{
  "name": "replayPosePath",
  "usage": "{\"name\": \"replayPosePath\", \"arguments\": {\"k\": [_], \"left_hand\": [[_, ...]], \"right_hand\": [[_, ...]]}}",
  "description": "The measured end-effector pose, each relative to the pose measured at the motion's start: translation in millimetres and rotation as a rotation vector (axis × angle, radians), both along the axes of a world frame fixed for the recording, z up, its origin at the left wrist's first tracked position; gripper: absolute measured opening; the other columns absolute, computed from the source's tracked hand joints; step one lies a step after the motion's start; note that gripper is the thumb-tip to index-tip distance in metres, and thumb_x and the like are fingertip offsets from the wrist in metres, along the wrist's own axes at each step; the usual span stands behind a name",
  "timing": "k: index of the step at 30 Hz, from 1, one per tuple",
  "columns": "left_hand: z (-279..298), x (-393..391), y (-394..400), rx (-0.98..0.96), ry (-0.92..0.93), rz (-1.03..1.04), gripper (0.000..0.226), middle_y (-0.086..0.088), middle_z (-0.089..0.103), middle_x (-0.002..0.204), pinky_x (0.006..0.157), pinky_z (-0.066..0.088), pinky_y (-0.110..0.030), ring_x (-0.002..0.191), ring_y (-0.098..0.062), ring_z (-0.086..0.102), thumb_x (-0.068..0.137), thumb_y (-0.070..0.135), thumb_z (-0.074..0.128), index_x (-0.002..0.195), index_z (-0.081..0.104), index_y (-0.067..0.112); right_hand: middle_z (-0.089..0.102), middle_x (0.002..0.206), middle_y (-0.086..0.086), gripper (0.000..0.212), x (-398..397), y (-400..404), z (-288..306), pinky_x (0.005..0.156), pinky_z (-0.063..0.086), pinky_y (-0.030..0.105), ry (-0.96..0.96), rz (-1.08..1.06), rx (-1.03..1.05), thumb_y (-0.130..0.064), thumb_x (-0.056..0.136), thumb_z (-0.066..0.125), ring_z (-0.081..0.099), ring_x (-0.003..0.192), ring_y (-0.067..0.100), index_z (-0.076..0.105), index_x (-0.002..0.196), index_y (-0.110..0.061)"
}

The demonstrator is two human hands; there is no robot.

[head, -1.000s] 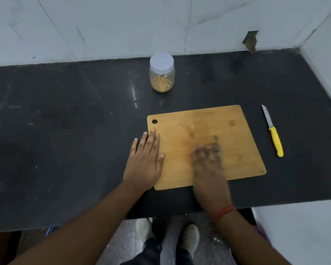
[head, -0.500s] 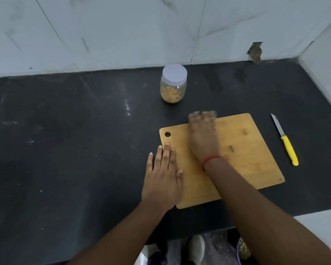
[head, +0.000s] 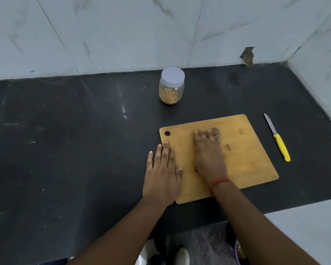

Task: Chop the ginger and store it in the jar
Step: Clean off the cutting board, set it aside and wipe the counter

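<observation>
Two flat hands: left hand on the left edge of the board, right hand blurred, fingers straight, holding nothing. Chopped ginger already inside the closed jar, far, just left. Knife off right, lying near-to-far, closer to right hand.

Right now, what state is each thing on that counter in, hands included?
Jar: upright, lid on, chopped ginger inside.
Board: flat on the counter, no ginger pieces visible on it.
Knife: lying on the counter right of the board, untouched.
Left hand: flat, fingers straight, at the board's left edge.
Right hand: blurred, on the board, holds nothing visible.
</observation>
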State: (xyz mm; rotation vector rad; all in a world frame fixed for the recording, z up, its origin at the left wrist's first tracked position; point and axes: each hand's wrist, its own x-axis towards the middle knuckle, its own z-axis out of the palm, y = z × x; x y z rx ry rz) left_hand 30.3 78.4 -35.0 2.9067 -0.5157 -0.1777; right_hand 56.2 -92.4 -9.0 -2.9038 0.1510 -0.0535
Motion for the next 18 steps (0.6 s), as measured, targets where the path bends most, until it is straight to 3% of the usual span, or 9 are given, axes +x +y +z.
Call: {"name": "replayPosePath", "arguments": {"k": [3, 6, 7, 10, 11, 14, 15, 16, 18], "left_hand": [[2, -1, 0, 0.024, -0.002, -0.003, 0.069, -0.008, -0.001, 0.169, 0.125, 0.003, -0.049, 0.155, -0.025, -0.005, 0.103, 0.05, 0.005, 0.16, 0.008, 0.011], [2, -1, 0, 0.013, -0.016, 0.008, 0.069, -0.007, 0.003, 0.169, 0.126, 0.005, -0.048, 0.156, -0.023, -0.001, 0.103, 0.05, 0.004, 0.16, 0.011, 0.012], [1, -2, -1, 0.012, -0.023, 0.013, 0.069, -0.006, 0.004, 0.169, 0.126, 0.006, -0.048, 0.156, -0.023, 0.0, 0.103, 0.05, 0.005, 0.16, 0.011, 0.013], [0, -3, -2, 0.024, -0.036, 0.013, 0.069, -0.006, 0.004, 0.169, 0.125, 0.007, -0.048, 0.155, -0.022, 0.0, 0.104, 0.05, 0.004, 0.161, 0.011, 0.012], [-1, -3, -1, 0.023, -0.039, 0.016, 0.069, -0.005, 0.003, 0.169, 0.126, 0.006, -0.048, 0.155, -0.021, -0.001, 0.104, 0.05, 0.003, 0.161, 0.011, 0.013], [-4, -3, -3, 0.0, -0.06, 0.024, 0.069, -0.004, 0.002, 0.169, 0.126, 0.005, -0.046, 0.155, -0.019, -0.002, 0.103, 0.05, 0.002, 0.161, 0.01, 0.013], [-4, -3, -3, -0.007, -0.064, 0.023, 0.068, -0.004, 0.002, 0.169, 0.126, 0.004, -0.045, 0.155, -0.019, -0.002, 0.103, 0.05, 0.003, 0.161, 0.011, 0.013], [-5, -3, -3, -0.009, -0.065, 0.021, 0.068, -0.004, 0.002, 0.169, 0.126, 0.004, -0.044, 0.155, -0.019, -0.002, 0.104, 0.05, 0.003, 0.16, 0.011, 0.013], [-6, -4, -4, -0.012, -0.069, 0.025, 0.068, -0.003, 0.002, 0.169, 0.126, 0.003, -0.044, 0.155, -0.018, -0.002, 0.104, 0.049, 0.004, 0.161, 0.011, 0.013]], "right_hand": [[0.025, 0.158, -0.004, 0.058, -45, -8, -6, 0.122, 0.012, 0.04, 0.05, 0.296, -0.019, -0.019, 0.095, 0.021, 0.012, 0.149, 0.015, 0.028, 0.152, -0.021], [0.03, 0.157, 0.005, 0.061, -62, -36, -4, 0.121, 0.017, 0.045, -0.003, -0.071, -0.035, -0.009, 0.09, 0.025, 0.015, 0.148, 0.023, 0.031, 0.151, -0.013], [0.032, 0.156, 0.009, 0.062, -71, -29, -3, 0.12, 0.018, 0.046, -0.031, -0.071, -0.06, -0.008, 0.088, 0.026, 0.018, 0.147, 0.026, 0.032, 0.15, -0.011], [0.034, 0.154, 0.005, 0.064, -106, -29, -9, 0.118, 0.02, 0.044, -0.011, 0.33, -0.147, -0.012, 0.085, 0.028, 0.026, 0.145, 0.027, 0.035, 0.149, -0.014], [0.036, 0.153, 0.006, 0.064, -104, -57, -7, 0.118, 0.023, 0.043, 0.007, 0.312, -0.152, -0.011, 0.084, 0.028, 0.027, 0.144, 0.028, 0.037, 0.148, -0.014], [0.044, 0.144, 0.014, 0.063, -84, -134, 4, 0.111, 0.033, 0.047, 0.001, -0.307, -0.046, -0.004, 0.079, 0.025, 0.034, 0.135, 0.035, 0.044, 0.138, -0.01], [0.046, 0.141, 0.017, 0.06, -82, -134, 2, 0.109, 0.036, 0.049, -0.027, -0.368, -0.07, -0.002, 0.079, 0.025, 0.038, 0.132, 0.038, 0.045, 0.135, -0.009], [0.047, 0.14, 0.017, 0.059, -85, -119, 2, 0.108, 0.036, 0.051, -0.005, -0.281, -0.1, -0.003, 0.08, 0.026, 0.04, 0.132, 0.039, 0.046, 0.136, -0.008], [0.039, 0.15, 0.01, 0.063, -104, -103, -14, 0.115, 0.029, 0.049, -0.016, 0.176, -0.195, -0.007, 0.083, 0.031, 0.031, 0.14, 0.034, 0.04, 0.145, -0.011]]}}
